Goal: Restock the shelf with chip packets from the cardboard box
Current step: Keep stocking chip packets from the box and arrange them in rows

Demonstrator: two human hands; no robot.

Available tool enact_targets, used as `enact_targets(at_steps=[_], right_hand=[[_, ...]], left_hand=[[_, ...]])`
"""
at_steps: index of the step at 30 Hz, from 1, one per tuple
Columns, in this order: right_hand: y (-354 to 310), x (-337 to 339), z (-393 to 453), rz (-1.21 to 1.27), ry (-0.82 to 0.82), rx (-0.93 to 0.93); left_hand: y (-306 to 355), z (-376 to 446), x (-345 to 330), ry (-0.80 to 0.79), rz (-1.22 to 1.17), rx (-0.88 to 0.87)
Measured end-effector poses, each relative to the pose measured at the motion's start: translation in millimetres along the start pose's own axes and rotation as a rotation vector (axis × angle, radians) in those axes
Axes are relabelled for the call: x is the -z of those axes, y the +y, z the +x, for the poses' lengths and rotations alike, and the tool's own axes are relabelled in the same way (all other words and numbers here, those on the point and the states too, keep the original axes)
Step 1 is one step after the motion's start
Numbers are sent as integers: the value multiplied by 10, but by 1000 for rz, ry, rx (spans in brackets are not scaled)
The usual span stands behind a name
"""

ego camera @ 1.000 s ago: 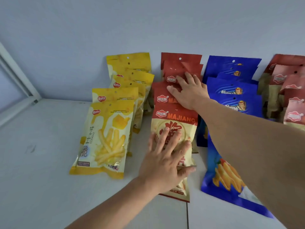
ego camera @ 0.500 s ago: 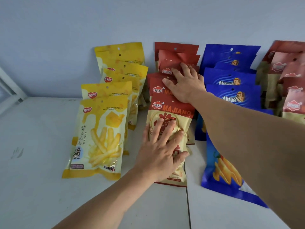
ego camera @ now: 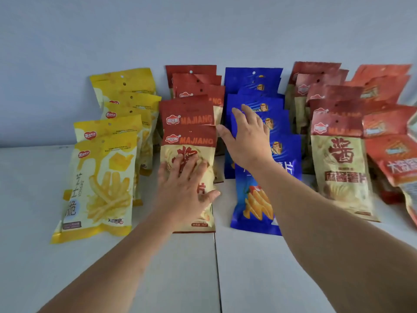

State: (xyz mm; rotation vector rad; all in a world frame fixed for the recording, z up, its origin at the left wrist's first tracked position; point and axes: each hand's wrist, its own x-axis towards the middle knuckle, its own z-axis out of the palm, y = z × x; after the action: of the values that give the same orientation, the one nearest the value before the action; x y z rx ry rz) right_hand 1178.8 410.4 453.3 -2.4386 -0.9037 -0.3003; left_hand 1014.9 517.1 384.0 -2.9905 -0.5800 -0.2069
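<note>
At 12 o'clock on the shelf (ego camera: 45, 267), the left hand (ego camera: 180, 190) presses flat, released, on the front Majiang packet (ego camera: 188, 143), while the right hand (ego camera: 246, 136), released, has lifted off that row toward the blue packets (ego camera: 282, 154), suggesting alignment is finished.

Two bare forearms, no sleeves, left hand (ego camera: 180, 190) & right hand (ego camera: 248, 141), no rings/watch visible

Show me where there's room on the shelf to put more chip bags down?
Bare shelf lies left of the yellow packets, and across the front edge near the seam, beside both arms. The back is crowded: red MAJIANG row under the left hand, blue row behind the right hand, more red rows rightward.
</note>
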Motion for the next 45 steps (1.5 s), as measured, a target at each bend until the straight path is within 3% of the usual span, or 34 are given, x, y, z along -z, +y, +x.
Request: enact_targets(at_steps=[3, 5, 7, 8, 11, 14, 18, 22, 32, 36, 45], right_hand=[[332, 134, -287, 53, 13, -72], [585, 224, -469, 94, 39, -101], [788, 283, -600, 150, 45, -135], [868, 293, -648, 179, 46, -155], [1052, 277, -760, 293, 36, -238], [1186, 213, -803, 447, 5, -312], [1305, 168, -692, 601, -48, -424], [1379, 123, -552, 806, -164, -566], [1383, 36, -294, 932, -244, -576], [1410, 69, -143, 946, -208, -621], [1436, 167, 510, 1003, -308, -606]], left_hand=[[117, 11, 103, 72, 0, 72], [353, 19, 119, 238, -46, 71], [664, 72, 113, 407, -244, 46], [823, 122, 98, 402, -427, 62], [1209, 321, 34, 182, -1015, 194], [1359, 520, -1, 121, -1307, 375], [1326, 794, -42, 86, -1347, 536], [1285, 928, -46, 24, -1543, 644], [1171, 962, -67, 38, -1567, 575], [1109, 1157, 21, 35, -1570, 574], [973, 1672, 330, -47, -1611, 562]])
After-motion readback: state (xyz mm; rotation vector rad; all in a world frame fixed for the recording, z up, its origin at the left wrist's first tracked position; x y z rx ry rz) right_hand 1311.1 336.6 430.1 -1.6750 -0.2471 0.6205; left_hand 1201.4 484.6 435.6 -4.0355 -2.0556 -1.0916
